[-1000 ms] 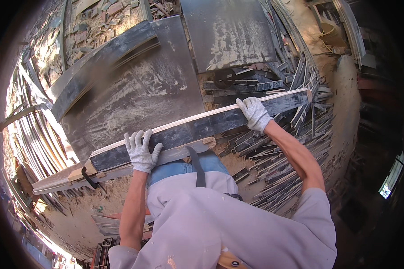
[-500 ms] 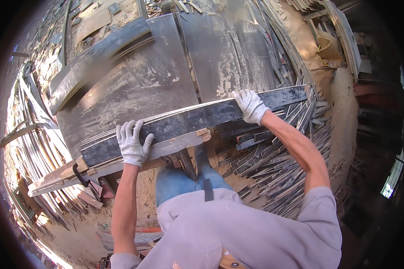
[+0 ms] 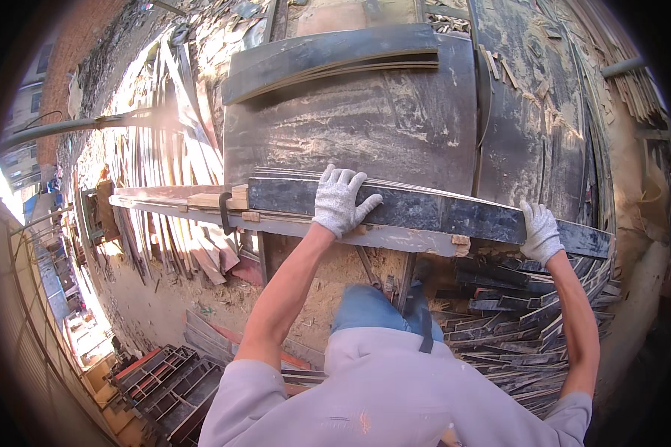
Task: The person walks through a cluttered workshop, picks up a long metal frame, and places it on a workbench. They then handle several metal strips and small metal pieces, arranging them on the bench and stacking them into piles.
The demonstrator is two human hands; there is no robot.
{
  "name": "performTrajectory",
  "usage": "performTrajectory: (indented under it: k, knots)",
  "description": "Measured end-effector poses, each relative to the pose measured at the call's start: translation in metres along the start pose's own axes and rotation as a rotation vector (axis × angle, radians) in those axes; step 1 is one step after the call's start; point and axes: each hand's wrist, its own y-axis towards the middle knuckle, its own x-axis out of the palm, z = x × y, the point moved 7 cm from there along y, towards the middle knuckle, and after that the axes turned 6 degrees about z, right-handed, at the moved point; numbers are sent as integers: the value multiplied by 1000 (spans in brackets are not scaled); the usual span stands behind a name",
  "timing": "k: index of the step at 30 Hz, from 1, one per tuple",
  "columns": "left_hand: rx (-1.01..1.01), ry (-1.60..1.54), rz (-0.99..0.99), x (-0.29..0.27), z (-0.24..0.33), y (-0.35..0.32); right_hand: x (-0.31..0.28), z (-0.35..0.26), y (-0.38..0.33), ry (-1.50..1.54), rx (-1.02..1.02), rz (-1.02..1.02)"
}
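Note:
A stack of long dark plywood strips [image 3: 470, 214] runs across in front of me, pale layered edges along its far side. My left hand [image 3: 341, 201], in a pale knitted glove, lies over the left part of the stack, fingers spread across the top and thumb stretched out along the dark face. Near the right end my right hand [image 3: 541, 234], gloved alike, curls its fingers over the far edge and grips the stack; its thumb is hidden. A grey wooden board [image 3: 406, 239] lies along the near side. Left of the stack, a black clamp [image 3: 225, 213] grips that board by small wood blocks.
Behind the stack spreads a dusty dark table top [image 3: 350, 119], with curved plywood strips [image 3: 328, 59] lying on it. Piled offcuts [image 3: 522, 357] cover the ground at near right. Long pale strips [image 3: 164, 127] lean at left, and a metal pole [image 3: 74, 132] juts in there.
My view has swung left, so the table and stack appear farther right, and more ground shows at left. Both hands keep about the same places on the plywood strips.

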Motion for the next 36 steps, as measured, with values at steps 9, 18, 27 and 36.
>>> performTrajectory:
  k: [9, 18, 27, 36]
  knots:
    - [-72, -43, 83, -1, -9, 6, -9, 20, 29, 26, -88, 47]
    - [-92, -48, 33, -4, -7, -1, -16, 25, 43, 53, -111, -8]
    - [-100, -105, 103, -5, -10, -2, -9, 19, 23, 70, -66, -15]
    - [-81, -99, 229, -3, -11, -4, 0, 9, 3, 47, -36, 22]
